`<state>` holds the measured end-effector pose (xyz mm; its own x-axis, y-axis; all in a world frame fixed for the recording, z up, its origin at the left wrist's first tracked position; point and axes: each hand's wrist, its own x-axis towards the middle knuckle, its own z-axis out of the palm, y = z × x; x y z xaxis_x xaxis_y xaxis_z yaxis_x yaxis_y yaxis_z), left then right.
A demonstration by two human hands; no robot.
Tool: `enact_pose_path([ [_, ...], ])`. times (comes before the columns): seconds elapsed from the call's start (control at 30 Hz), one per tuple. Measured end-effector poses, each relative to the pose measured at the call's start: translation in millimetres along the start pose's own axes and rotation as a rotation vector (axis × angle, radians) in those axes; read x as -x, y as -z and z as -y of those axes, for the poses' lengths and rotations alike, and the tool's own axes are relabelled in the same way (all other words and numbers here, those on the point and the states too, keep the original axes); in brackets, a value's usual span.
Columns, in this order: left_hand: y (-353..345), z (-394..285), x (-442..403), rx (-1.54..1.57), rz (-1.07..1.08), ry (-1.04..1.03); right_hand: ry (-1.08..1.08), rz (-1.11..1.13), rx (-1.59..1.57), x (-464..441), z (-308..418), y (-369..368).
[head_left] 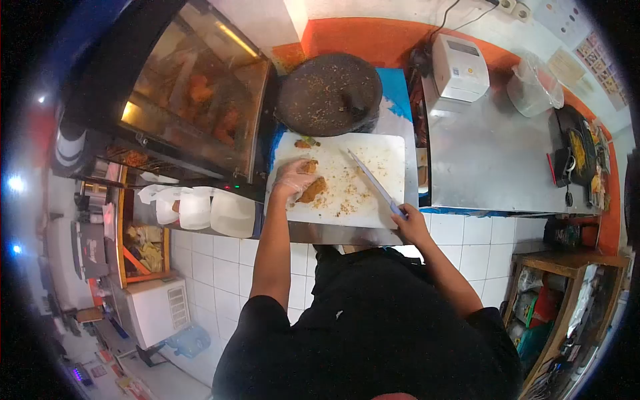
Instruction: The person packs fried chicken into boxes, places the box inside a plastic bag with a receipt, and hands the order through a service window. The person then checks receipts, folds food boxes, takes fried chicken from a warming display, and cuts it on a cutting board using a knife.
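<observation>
My left hand [294,180], in a clear plastic glove, is closed over a golden-brown piece of fried chicken [312,191] on a white cutting board [373,148]. Browned crust shows on both sides of the fingers; whether it is one piece or two I cannot tell. In my right hand [413,225] is the handle of a kitchen knife [375,180]. Its long blade slants up and left over the board, apart from the chicken. Crumbs are scattered across the board. A small browned bit with something green [307,143] lies near the top left corner.
Behind the board stands a large dark stone mortar [328,93] with bits in it. A lit glass warmer [193,93] holds fried food at left, above white containers [232,213]. To the right, a white printer [460,67] and a clear tub [535,87] sit on a metal counter [493,160].
</observation>
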<state>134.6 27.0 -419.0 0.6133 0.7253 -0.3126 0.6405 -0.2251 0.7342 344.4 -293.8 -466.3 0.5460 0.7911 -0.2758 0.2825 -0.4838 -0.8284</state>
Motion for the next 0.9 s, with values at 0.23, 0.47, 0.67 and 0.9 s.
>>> enact_pose_path([
  [0.23, -101.1, -72.8, 8.6, -0.46, -0.214, -0.386, -0.344, 0.028, -0.438, 19.2, 15.6, 13.4],
  [0.47, -98.0, -63.5, 34.4, -0.392, -0.208, -0.329, 0.025, -0.06, -0.124, 1.2, 2.7, -25.0],
  [0.67, -56.5, -29.8, 16.9, -0.201, -0.376, -0.641, 0.078, -0.033, 0.143, 4.1, 73.2, -33.8],
  [0.9, -80.9, -10.1, -30.4, -0.418, -0.198, -0.784, -0.015, -0.088, 0.174, 5.2, 103.4, -42.7],
])
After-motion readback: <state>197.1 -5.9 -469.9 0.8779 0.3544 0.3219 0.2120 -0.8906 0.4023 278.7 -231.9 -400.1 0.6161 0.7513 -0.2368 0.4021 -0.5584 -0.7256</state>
